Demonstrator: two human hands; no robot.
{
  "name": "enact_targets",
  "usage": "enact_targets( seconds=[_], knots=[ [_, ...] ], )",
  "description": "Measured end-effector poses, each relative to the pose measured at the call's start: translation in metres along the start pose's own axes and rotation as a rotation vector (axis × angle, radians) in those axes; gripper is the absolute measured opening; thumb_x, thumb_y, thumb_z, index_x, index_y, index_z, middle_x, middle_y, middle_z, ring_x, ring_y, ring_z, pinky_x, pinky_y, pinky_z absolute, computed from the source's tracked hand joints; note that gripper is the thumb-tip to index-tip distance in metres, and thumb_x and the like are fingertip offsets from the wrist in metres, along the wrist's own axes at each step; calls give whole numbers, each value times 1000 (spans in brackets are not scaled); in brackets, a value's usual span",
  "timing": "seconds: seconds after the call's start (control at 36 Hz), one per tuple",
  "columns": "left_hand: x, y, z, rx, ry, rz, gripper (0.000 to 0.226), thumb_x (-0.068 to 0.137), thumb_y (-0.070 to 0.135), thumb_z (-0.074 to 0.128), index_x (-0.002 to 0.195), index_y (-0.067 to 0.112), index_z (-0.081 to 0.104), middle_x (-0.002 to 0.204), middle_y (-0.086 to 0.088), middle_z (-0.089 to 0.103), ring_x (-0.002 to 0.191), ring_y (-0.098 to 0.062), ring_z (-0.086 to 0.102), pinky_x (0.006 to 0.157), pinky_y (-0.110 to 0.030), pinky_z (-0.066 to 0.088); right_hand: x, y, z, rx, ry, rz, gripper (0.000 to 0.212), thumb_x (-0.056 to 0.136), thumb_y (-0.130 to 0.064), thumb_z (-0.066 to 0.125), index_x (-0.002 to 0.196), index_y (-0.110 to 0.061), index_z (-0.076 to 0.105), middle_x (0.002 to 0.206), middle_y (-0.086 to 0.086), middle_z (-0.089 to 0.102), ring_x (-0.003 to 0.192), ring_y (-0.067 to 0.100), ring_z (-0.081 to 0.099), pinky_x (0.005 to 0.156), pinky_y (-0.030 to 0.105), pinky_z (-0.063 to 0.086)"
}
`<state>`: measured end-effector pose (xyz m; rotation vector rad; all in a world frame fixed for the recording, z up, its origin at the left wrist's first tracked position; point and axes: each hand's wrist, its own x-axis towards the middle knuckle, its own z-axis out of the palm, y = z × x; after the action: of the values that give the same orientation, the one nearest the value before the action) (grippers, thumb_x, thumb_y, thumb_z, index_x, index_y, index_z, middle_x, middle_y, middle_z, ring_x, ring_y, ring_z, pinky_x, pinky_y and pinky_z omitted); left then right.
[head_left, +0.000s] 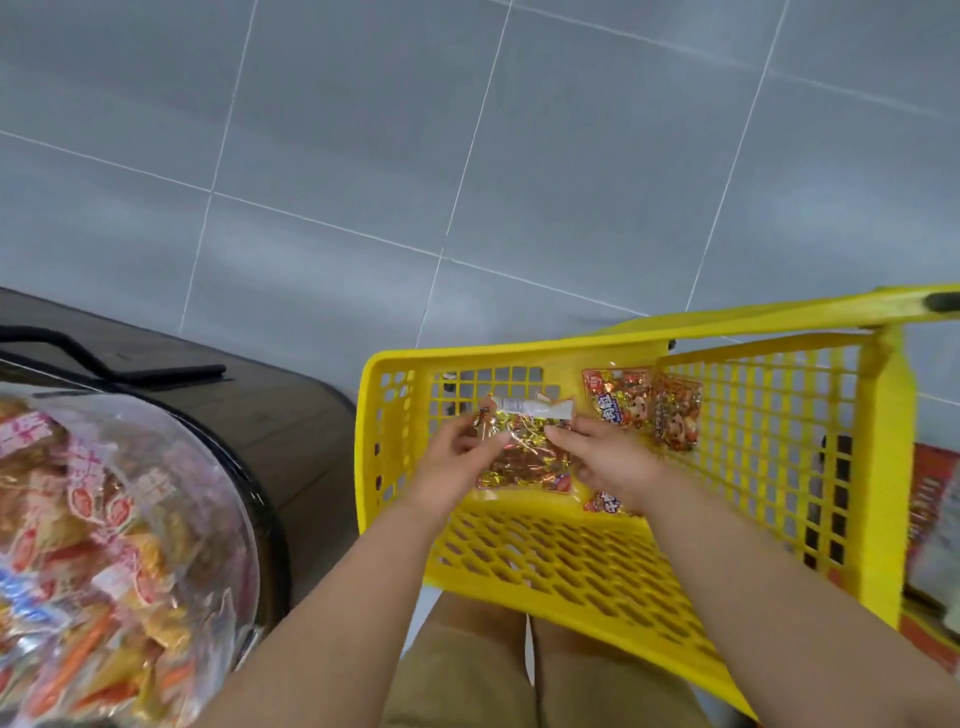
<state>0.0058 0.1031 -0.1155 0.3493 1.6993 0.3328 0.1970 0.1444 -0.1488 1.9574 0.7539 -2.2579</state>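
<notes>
A yellow plastic shopping basket (587, 561) stands in front of me on the grey tiled floor. Inside it I hold a clear bag of gold-wrapped sweets (524, 457) with a white label strip along its top. My left hand (457, 462) grips the bag's left side, thumb on top. My right hand (608, 457) pinches its right side. Two red and orange snack packets (644, 405) lie against the basket's far wall. Another red packet (605, 504) shows under my right wrist.
A round clear tub of wrapped snacks (104, 561) sits at lower left on a dark stand (249, 415) with a black handle. Red packaging (935, 519) lies at the right edge beyond the basket. My legs are below the basket.
</notes>
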Motion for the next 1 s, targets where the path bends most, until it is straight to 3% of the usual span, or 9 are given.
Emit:
enact_targets(
  seconds=[0.06,0.14,0.22,0.31,0.42,0.53,0.61,0.78,1.0],
  knots=[
    [4,-6,8,-224,-123,-179,66,85,32,71,142,16,43,130,-3,59,114,-18,59,87,-39,56,6,0,8,93,-59,-2,11,84,-35,68,91,-27,68,79,-9,67,69,11,51,63,25,51],
    [12,-16,9,-388,-149,-228,44,87,22,68,130,17,55,112,-2,70,101,-17,68,74,-35,59,20,5,10,37,-105,9,34,86,-47,62,111,-26,65,98,-4,68,82,11,62,78,26,52],
    [20,-27,7,-331,-67,-253,25,89,23,67,111,13,63,100,-4,74,80,-13,73,65,-29,59,42,16,5,-133,141,-5,46,89,-51,55,125,-23,57,120,-4,59,114,20,55,95,34,45],
    [33,-42,-1,-175,72,-290,44,89,32,67,127,12,57,126,-9,64,89,-16,69,88,-41,56,64,26,-2,-515,421,-74,52,89,-29,62,137,-20,45,140,7,43,129,26,40,104,34,37],
    [38,-51,-12,-234,196,-267,65,90,25,67,147,22,36,145,-5,45,118,-25,57,79,-42,59,84,34,-2,-779,312,-144,70,83,-31,69,143,-20,35,149,8,31,139,27,24,114,37,25],
    [41,-55,-16,-252,243,-259,63,89,23,68,145,24,37,131,4,45,98,-15,56,65,-34,61,96,37,2,-990,394,-176,70,79,-33,73,136,-13,37,139,11,37,129,28,32,106,36,31],
    [46,-56,-16,-310,247,-268,34,91,17,65,117,31,50,119,2,60,98,-16,62,65,-38,60,98,42,6,-1020,465,-169,81,75,-36,76,137,-11,30,138,12,36,126,29,33,102,35,30],
    [48,-51,-11,-201,299,-225,35,91,12,61,121,25,50,117,-7,64,103,-28,64,92,-53,52,101,47,-2,-1229,451,-187,70,75,-53,69,127,-13,44,134,7,39,125,26,29,97,35,27],
    [48,-42,-2,-170,255,-155,38,90,2,57,116,28,47,101,2,60,90,-18,60,73,-33,51,69,51,-21,-746,324,-168,44,82,-38,69,111,-17,44,96,0,59,87,24,59,62,29,40]
  ],
)
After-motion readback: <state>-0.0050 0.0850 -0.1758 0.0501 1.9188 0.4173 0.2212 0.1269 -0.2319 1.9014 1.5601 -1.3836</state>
